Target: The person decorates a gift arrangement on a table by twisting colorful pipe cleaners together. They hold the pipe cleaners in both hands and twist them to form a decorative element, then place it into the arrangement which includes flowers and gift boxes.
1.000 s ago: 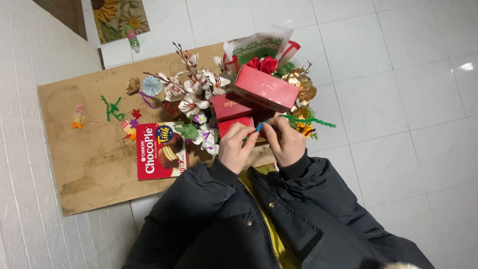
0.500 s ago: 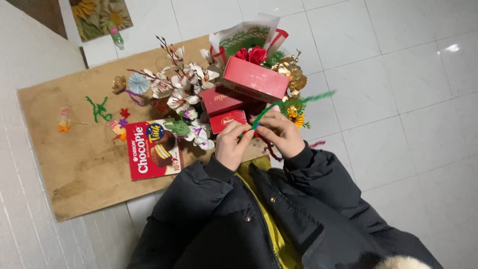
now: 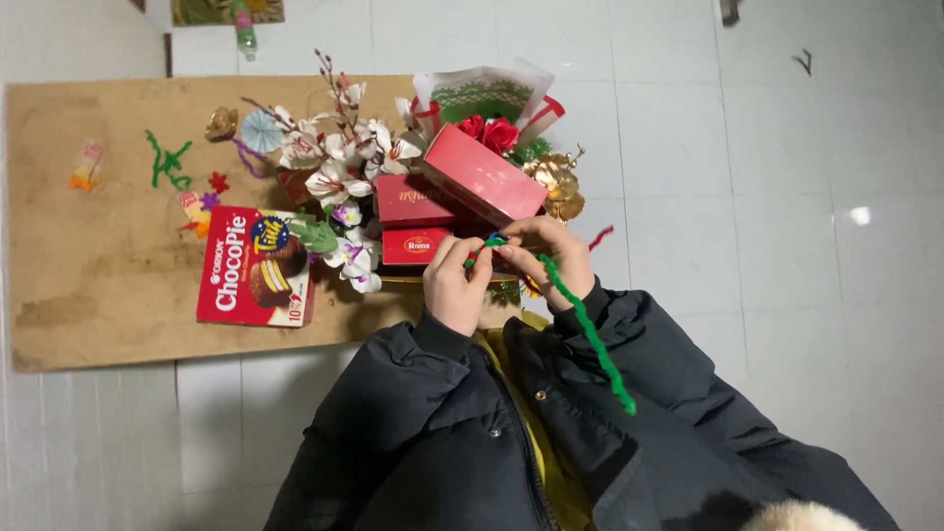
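Observation:
My left hand [image 3: 454, 283] and my right hand [image 3: 553, 254] meet at the near edge of a gift arrangement, fingertips pinching a green pipe cleaner [image 3: 588, 332]. Its free end trails back over my right sleeve. Just beyond my fingers lie a small red box [image 3: 415, 246], a flat red box [image 3: 418, 200] and a tilted larger red box [image 3: 482, 175]. White artificial flowers [image 3: 334, 167] and red roses [image 3: 492, 132] rise behind them.
The arrangement stands on a brown board [image 3: 98, 285] over white floor tiles. A red snack box [image 3: 251, 267] lies to the left, with green pipe cleaner scraps [image 3: 167, 162] and small paper decorations [image 3: 87, 165] farther left. Gold ornaments [image 3: 558, 182] sit at the right.
The long end of the green pipe cleaner has swung from pointing out to the right to lying back over my right sleeve. Both hands stay at the same spot.

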